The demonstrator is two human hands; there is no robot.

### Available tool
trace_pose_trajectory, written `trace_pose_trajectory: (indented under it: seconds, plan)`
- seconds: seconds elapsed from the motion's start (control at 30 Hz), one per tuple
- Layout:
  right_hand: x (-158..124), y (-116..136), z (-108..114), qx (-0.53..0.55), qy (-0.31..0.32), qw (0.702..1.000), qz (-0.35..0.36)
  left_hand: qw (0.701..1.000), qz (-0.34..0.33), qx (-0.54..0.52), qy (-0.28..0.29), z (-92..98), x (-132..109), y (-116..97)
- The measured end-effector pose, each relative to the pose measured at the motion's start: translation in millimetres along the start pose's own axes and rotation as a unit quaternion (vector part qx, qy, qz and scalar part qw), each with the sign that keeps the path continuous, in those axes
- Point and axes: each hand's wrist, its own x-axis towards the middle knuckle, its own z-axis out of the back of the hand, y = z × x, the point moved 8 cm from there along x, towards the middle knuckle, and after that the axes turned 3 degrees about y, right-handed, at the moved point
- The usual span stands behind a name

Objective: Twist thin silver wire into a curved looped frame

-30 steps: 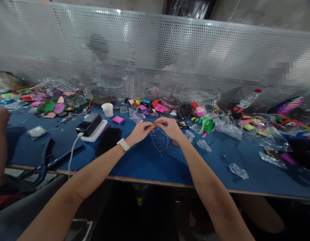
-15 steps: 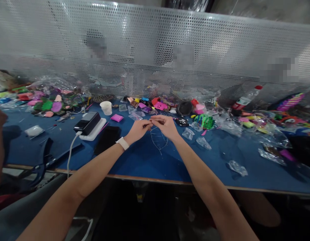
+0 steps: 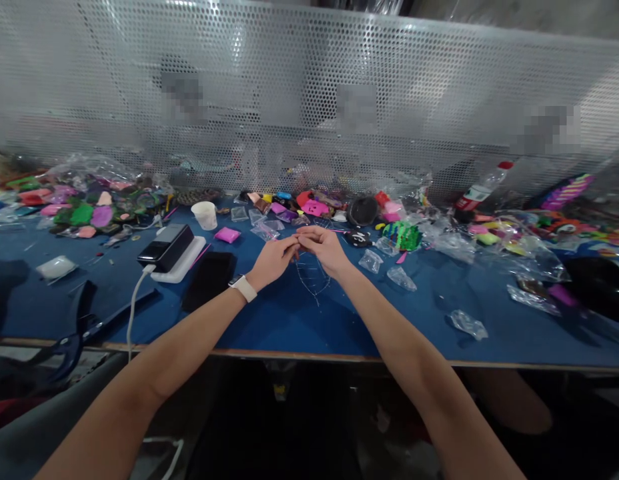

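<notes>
A thin wire frame (image 3: 314, 292), leaf-shaped with cross strands, hangs or lies just below my two hands over the blue table (image 3: 289, 333). My left hand (image 3: 275, 259), with a pale watch band on its wrist, has its fingertips pinched at the top of the frame. Against those fingertips, my right hand (image 3: 323, 248) is also closed in a pinch. The fingers hide whatever part of the wire lies between them. Both hands meet a little above the middle of the table.
Left of my hands are a black phone (image 3: 209, 280), a dark device (image 3: 167, 247) with a white cable, a paper cup (image 3: 205, 215) and blue-handled shears (image 3: 84, 327). Colourful clay pieces, plastic bags and a bottle (image 3: 484, 188) line the mesh divider (image 3: 289, 80).
The view has shifted slightly, so the table's things sit a little further left. My hands stay together over the wire frame. The hand at the far left edge has mostly left view.
</notes>
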Motion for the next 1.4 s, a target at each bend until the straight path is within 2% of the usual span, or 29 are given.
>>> trace_pose_trajectory:
  seconds: [0.1, 0.27, 0.47, 0.7, 0.77, 0.83, 0.87, 0.9, 0.97, 1.03, 1.07, 1.1, 1.13, 1.17, 1.2, 1.23, 1.27, 1.3, 1.4]
  plan:
    - [-2, 2, -3, 0.001, -0.025, 1.0, 0.016, 1.0, 0.002, -0.02, -0.001, -0.2, 0, -1]
    - [-9, 8, -8, -0.003, -0.09, 0.995, 0.048, 0.999, 0.002, -0.017, -0.039, 7.1, -2, -1]
    - [-16, 24, -13, -0.077, -0.098, 0.988, 0.096, 0.999, 0.008, -0.004, -0.037, 7.9, -2, -1]
    - [-7, 2, -10, 0.003, -0.102, 0.994, 0.048, 0.999, 0.014, -0.017, -0.045, 5.0, -3, -2]
    - [-8, 11, -11, -0.021, -0.085, 0.995, 0.051, 0.999, 0.016, -0.014, -0.041, 4.8, -3, -3]
    - [-17, 41, -8, -0.109, -0.076, 0.986, 0.102, 0.999, 0.023, -0.022, -0.044, 5.3, -3, -4]
    - [-26, 64, -4, -0.175, -0.085, 0.969, 0.153, 0.998, 0.026, -0.028, -0.049, 5.6, -3, -4]
    - [-37, 91, 3, -0.244, -0.119, 0.938, 0.217, 0.998, 0.027, -0.031, -0.055, 5.6, -3, -4]
    - [-62, 142, 25, -0.339, -0.229, 0.85, 0.332, 0.998, 0.018, -0.022, -0.053, 2.5, -4, -5]
    - [-80, 172, 52, -0.365, -0.335, 0.761, 0.418, 0.999, 0.007, 0.011, -0.031, -5.0, -4, -6]
    - [-77, 175, 64, -0.382, -0.347, 0.742, 0.428, 0.999, 0.003, 0.029, -0.016, -9.4, -5, -7]
    - [-60, 169, 72, -0.423, -0.306, 0.757, 0.393, 0.999, 0.0, 0.044, -0.002, -13.5, -5, -7]
    - [-37, 155, 77, -0.473, -0.226, 0.783, 0.335, 0.998, 0.0, 0.056, 0.011, -16.9, -5, -7]
    - [-14, 129, 78, -0.526, -0.112, 0.804, 0.253, 0.998, -0.001, 0.065, 0.021, -19.7, -6, -7]
    - [4, 95, 80, -0.572, 0.012, 0.806, 0.148, 0.997, -0.001, 0.072, 0.031, -21.7, -6, -8]
    - [12, 63, 89, -0.603, 0.096, 0.791, 0.045, 0.996, -0.002, 0.079, 0.039, -23.1, -6, -9]
    - [15, 41, 102, -0.623, 0.118, 0.773, -0.029, 0.995, -0.002, 0.086, 0.046, -24.0, -7, -10]
    - [17, 32, 115, -0.635, 0.097, 0.764, -0.06, 0.994, -0.003, 0.092, 0.052, -24.7, -8, -11]
    - [17, 29, 139, -0.654, 0.013, 0.755, -0.044, 0.992, -0.008, 0.102, 0.071, -27.4, -10, -13]
